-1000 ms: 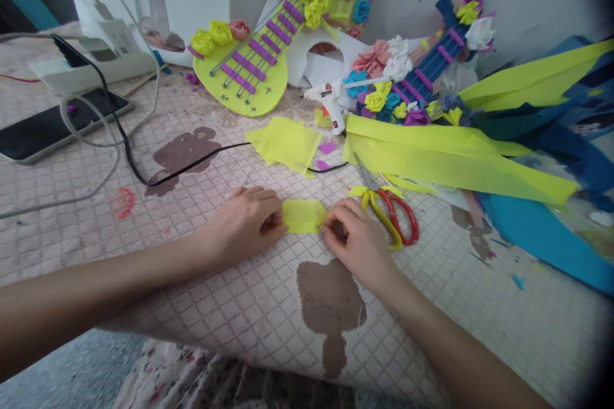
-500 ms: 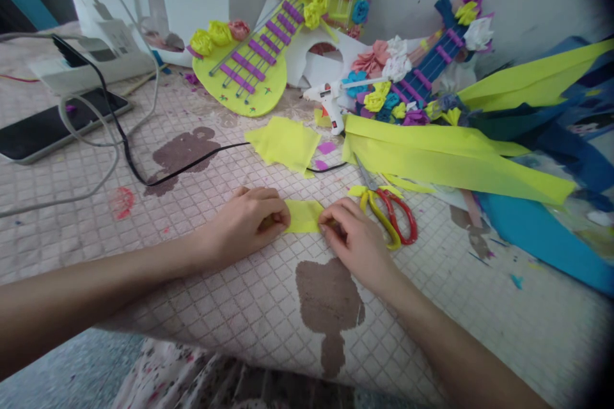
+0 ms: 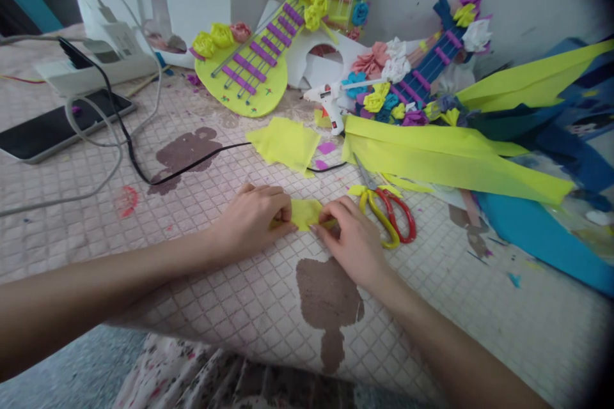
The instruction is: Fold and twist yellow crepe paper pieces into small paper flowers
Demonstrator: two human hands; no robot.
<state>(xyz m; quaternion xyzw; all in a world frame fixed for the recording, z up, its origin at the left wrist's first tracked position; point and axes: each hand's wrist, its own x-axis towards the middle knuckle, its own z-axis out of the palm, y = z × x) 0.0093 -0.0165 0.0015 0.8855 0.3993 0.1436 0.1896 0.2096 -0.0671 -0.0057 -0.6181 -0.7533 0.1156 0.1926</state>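
A small piece of yellow crepe paper (image 3: 305, 213) lies between my two hands, low over the quilted cloth. My left hand (image 3: 256, 214) pinches its left end, with the fingers curled down. At the other end my right hand (image 3: 350, 233) grips the paper between thumb and fingers. Scissors (image 3: 391, 217) with one yellow and one red handle lie just right of my right hand. Beyond my hands, a loose stack of cut yellow paper pieces (image 3: 284, 144) rests over a black cord.
A white glue gun (image 3: 330, 105) stands behind long yellow paper strips (image 3: 455, 156). Paper-flowered guitar shapes, one yellow (image 3: 252, 73) and one blue (image 3: 429, 70), are at the back. A phone (image 3: 62, 124), cables and a power strip (image 3: 96, 61) occupy the left. Blue sheet (image 3: 542, 230) lies right.
My fingertips have drawn slightly closer together, and less of the yellow paper shows between them. My right thumb has shifted left along its lower edge. The view has moved a little.
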